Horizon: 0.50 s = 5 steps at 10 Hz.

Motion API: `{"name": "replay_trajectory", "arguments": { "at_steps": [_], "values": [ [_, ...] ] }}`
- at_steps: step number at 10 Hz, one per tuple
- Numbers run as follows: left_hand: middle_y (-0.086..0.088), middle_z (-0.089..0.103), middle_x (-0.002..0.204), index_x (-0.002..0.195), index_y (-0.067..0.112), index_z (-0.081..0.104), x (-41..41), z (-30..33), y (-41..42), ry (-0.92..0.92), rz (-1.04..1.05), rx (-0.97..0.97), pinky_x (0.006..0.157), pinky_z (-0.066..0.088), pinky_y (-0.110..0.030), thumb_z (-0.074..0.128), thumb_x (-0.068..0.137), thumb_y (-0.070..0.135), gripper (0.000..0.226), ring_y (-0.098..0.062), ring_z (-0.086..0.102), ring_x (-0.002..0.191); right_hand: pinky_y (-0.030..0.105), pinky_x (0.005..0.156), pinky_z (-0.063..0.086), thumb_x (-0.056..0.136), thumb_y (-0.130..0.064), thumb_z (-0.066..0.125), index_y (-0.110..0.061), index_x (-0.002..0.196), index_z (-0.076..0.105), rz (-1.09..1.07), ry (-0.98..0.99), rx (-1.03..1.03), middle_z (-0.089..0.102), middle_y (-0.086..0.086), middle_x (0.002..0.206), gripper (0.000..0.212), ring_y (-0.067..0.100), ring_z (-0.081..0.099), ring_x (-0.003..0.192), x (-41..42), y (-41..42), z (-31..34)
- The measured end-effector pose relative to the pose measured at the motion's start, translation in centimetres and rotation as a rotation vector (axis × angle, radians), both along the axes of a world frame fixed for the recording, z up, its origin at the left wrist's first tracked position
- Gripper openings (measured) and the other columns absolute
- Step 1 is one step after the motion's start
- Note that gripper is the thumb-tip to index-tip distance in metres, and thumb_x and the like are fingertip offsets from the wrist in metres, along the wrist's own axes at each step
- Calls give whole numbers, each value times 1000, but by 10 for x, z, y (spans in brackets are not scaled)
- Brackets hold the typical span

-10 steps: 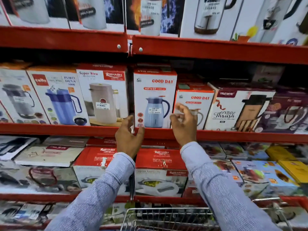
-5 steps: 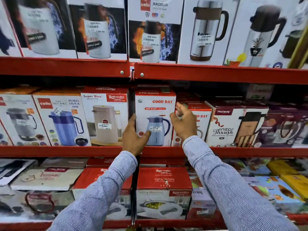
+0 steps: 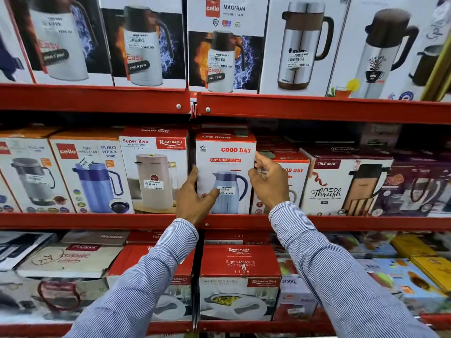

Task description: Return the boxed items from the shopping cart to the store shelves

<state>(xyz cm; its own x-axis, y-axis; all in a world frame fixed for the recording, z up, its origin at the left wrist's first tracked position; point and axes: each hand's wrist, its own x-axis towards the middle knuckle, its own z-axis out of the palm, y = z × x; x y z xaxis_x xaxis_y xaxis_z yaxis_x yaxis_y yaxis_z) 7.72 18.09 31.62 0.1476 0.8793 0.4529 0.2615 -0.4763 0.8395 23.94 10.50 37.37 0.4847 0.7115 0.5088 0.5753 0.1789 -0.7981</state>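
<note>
A white and red GOOD DAY flask box (image 3: 225,152) stands upright on the red middle shelf (image 3: 341,222). My left hand (image 3: 192,198) holds its lower left edge, fingers along the side and thumb across the front. My right hand (image 3: 268,181) is curled against its right edge, in front of a second, shorter GOOD DAY box (image 3: 296,172). The shopping cart is out of view.
A Rishabh Super Riva box (image 3: 153,167) stands tight on the left and a Trueware Neo Thrush box (image 3: 341,186) further right. Tall flask boxes fill the upper shelf (image 3: 317,108). Flat casserole boxes (image 3: 240,262) lie stacked on the shelf below.
The view has tilted up, so the cart's rim has dropped out of sight. Both hands have risen from the shelf edge and closed onto the sides of the GOOD DAY box.
</note>
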Motion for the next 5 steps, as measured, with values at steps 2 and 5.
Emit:
{"name": "replay_trajectory", "arguments": {
  "at_steps": [2,5],
  "values": [
    [-3,49,149,153,18,28,0,-1,-2,4,14,-10,99,40,-21,75,79,28,88,-20,51,134,-3,68,45,89,-10,58,-10,138,49,21,22,4,61,11,133,50,19,60,118,0,-1,-2],
    [-4,47,151,154,17,25,-1,1,-7,51,20,-19,109,40,-34,75,79,29,90,-23,49,136,20,91,47,90,-9,56,-12,142,44,62,46,-31,57,9,138,53,19,56,125,0,-5,3]
  ]
}}
